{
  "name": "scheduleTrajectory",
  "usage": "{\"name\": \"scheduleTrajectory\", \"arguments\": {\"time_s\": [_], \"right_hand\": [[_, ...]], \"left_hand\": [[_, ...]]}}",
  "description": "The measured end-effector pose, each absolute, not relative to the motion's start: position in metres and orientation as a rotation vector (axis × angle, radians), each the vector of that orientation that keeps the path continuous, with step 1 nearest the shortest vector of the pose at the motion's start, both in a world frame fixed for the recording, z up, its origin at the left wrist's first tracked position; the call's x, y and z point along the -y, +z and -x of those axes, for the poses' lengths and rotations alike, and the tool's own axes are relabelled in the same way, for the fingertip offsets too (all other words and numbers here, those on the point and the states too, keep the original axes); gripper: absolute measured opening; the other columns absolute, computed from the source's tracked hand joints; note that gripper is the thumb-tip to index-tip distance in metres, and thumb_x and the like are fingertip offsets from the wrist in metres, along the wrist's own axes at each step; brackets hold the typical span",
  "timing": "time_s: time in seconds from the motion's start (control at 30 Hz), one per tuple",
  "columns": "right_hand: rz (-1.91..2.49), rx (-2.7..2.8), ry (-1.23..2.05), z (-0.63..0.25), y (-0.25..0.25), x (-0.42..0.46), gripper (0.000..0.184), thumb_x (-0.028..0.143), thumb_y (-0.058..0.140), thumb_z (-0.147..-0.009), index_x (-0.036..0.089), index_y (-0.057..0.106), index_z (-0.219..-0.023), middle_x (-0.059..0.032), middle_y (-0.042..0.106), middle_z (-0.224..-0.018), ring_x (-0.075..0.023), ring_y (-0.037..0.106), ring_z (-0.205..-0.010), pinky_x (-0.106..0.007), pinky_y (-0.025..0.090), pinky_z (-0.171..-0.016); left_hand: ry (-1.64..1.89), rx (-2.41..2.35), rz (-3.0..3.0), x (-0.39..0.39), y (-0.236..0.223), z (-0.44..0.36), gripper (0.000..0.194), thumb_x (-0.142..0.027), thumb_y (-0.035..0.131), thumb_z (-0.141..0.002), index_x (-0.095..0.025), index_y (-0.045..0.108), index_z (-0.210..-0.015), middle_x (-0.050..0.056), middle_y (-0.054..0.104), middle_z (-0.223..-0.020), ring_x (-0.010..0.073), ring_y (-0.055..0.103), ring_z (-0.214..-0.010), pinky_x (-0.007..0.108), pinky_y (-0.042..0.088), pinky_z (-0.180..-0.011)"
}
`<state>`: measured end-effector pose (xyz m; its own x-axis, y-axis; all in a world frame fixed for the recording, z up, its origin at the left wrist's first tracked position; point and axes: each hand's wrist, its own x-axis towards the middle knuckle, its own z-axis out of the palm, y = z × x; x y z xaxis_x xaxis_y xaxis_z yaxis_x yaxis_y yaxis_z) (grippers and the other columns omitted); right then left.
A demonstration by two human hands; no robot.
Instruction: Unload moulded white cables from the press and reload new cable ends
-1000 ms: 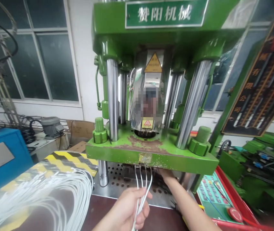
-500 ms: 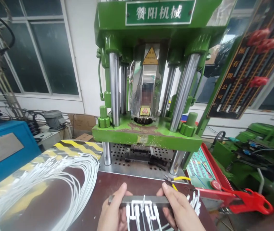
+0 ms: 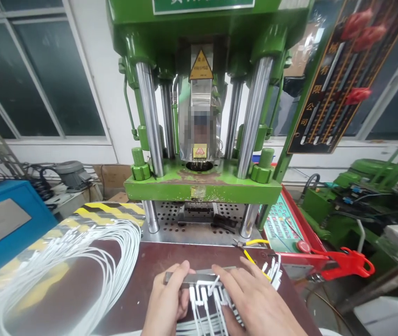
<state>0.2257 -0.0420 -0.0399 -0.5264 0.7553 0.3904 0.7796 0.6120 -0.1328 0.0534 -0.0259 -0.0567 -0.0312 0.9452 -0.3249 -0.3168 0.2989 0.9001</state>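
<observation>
Grey metal bar carrying white moulded cable ends lies on my brown desk, before the green press; left hand pinches its end, right hand rests flat over it.

Hands out of the press, white cables withdrawn | metal bar with moulded cable ends now at the worktop | right hand shifted from gripping the bar's end to lying flat over it
</observation>
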Motion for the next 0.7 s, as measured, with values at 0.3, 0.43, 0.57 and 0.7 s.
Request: {"name": "scheduleTrajectory", "arguments": {"time_s": [0.3,0.43,0.57,0.7], "right_hand": [[1.420,2.348,0.300,-0.239,-0.030,0.043,0.061,0.020,0.051,-0.071,0.018,0.038,-0.131,-0.0086,0.063,-0.107,-0.0256,0.058,-0.098,-0.042,0.047,-0.086],[1.403,2.351,0.326,-0.230,-0.028,0.047,0.073,0.028,0.059,-0.066,0.023,0.032,-0.134,-0.0101,0.049,-0.127,-0.0297,0.044,-0.116,-0.049,0.035,-0.098],[1.347,2.437,0.349,-0.216,-0.028,0.044,0.066,0.021,0.055,-0.063,0.019,0.043,-0.127,-0.0101,0.060,-0.106,-0.0277,0.053,-0.101,-0.055,0.024,-0.102],[1.336,2.424,0.404,-0.211,-0.030,0.043,0.063,0.017,0.052,-0.058,0.015,0.050,-0.120,-0.0114,0.064,-0.101,-0.0267,0.059,-0.093,-0.057,0.015,-0.104]], "left_hand": [[1.084,-1.182,-0.766,0.026,-0.067,-0.055,0.036,-0.050,0.055,-0.071,-0.014,0.060,-0.070,-0.008,0.033,-0.027,0.0039,0.017,-0.026,0.019,0.010,-0.032],[1.062,-1.224,-0.791,0.023,-0.072,-0.058,0.036,-0.051,0.054,-0.072,-0.015,0.058,-0.071,-0.008,0.032,-0.027,0.0044,0.018,-0.027,0.019,0.010,-0.032],[1.030,-1.223,-0.912,0.024,-0.075,-0.063,0.036,-0.051,0.053,-0.074,-0.017,0.051,-0.060,-0.008,0.032,-0.030,0.0047,0.023,-0.029,0.018,0.014,-0.034],[1.031,-1.243,-0.972,0.028,-0.075,-0.068,0.036,-0.048,0.054,-0.074,-0.018,0.046,-0.054,-0.009,0.030,-0.030,0.0051,0.026,-0.030,0.018,0.014,-0.036]]}}
